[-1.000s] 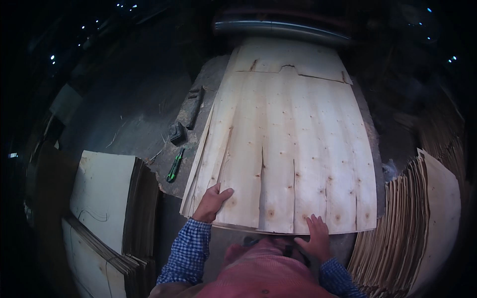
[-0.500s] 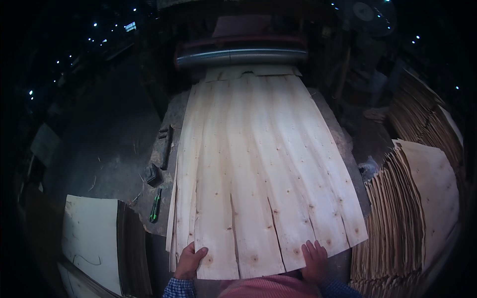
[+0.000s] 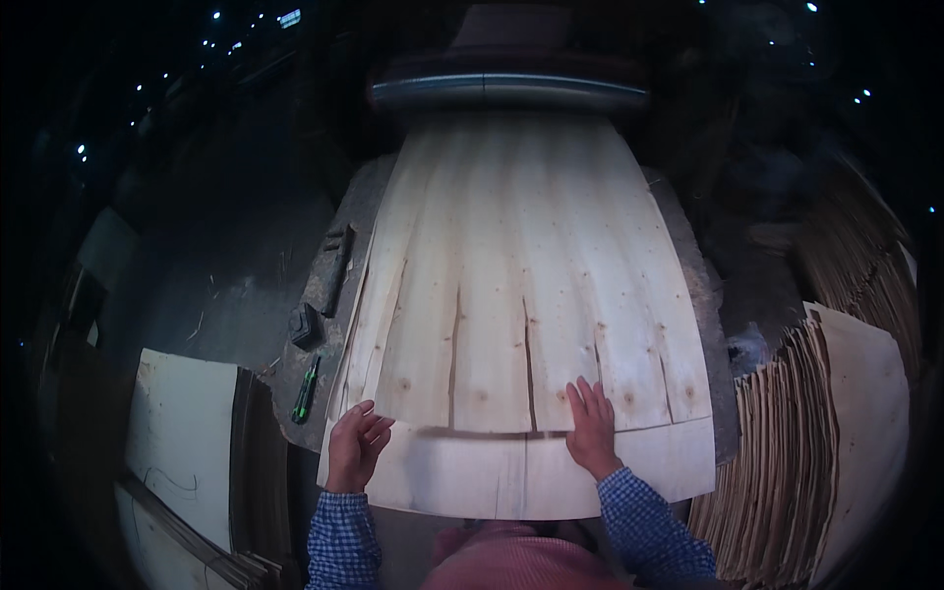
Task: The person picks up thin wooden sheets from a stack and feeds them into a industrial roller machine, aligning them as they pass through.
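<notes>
A large pale wood veneer sheet [image 3: 492, 265] with knots and several splits along the grain lies on the table, its far end at a metal roller [image 3: 506, 90]. Beneath its near edge, another veneer sheet [image 3: 462, 472] shows. My left hand [image 3: 356, 447] is at the near left corner of the upper sheet, fingers loosely bent and apart; whether they touch it is hard to tell. With fingers stretched out, my right hand [image 3: 592, 431] lies flat on the upper sheet's near edge, right of the middle split.
On the table's left margin lie a green and black utility knife [image 3: 306, 391], a dark block [image 3: 306, 326] and a long dark bar [image 3: 336, 270]. Stacked veneer [image 3: 782, 452] stands at the right, more sheets [image 3: 187, 442] at the left. Farther right is another veneer stack [image 3: 855, 236].
The upper veneer sheet has moved away from me toward the roller, uncovering the sheet beneath. Both hands have reached forward with it, and my left hand's grip on the corner has loosened.
</notes>
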The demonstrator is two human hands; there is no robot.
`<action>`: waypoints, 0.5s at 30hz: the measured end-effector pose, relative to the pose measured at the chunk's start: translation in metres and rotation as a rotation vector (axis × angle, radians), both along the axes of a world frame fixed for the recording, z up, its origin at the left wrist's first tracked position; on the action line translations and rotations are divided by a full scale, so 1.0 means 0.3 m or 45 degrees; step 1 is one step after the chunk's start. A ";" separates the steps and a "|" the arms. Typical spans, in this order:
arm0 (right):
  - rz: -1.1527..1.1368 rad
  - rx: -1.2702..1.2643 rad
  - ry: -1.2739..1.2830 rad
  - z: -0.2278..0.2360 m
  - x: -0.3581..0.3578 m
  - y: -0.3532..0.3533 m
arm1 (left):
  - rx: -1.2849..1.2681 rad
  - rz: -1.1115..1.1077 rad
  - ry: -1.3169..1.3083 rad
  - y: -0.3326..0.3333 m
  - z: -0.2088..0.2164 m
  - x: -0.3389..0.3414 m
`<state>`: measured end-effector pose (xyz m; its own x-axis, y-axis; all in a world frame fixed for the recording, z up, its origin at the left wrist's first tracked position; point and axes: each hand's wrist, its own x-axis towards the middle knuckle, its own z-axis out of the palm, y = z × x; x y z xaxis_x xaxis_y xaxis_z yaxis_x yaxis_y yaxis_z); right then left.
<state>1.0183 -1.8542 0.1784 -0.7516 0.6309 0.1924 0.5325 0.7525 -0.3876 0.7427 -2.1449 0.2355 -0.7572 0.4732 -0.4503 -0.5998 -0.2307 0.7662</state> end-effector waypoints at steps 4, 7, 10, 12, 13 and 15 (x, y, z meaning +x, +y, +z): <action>0.045 0.235 0.075 -0.129 -0.201 0.249 | -0.224 0.120 -0.166 -0.203 -0.052 0.211; 0.075 0.409 -0.106 -0.209 -0.320 0.414 | -0.304 0.247 -0.321 -0.281 -0.077 0.372; 0.036 0.387 -0.280 -0.190 -0.459 0.568 | -0.439 0.314 -0.499 -0.282 -0.114 0.464; 0.005 0.371 -0.228 -0.141 -0.586 0.676 | -0.371 0.318 -0.465 -0.253 -0.151 0.461; -0.020 0.325 -0.130 -0.131 -0.618 0.698 | -0.389 0.327 -0.475 -0.239 -0.170 0.456; 0.005 0.268 -0.248 -0.148 -0.638 0.683 | -0.398 0.329 -0.474 -0.220 -0.194 0.448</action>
<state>0.8269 -1.6492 0.1339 -0.7896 0.5894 0.1706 0.5785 0.8078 -0.1131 0.8771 -2.2109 0.1774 -0.5933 0.0938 -0.7995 -0.7977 -0.2015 0.5684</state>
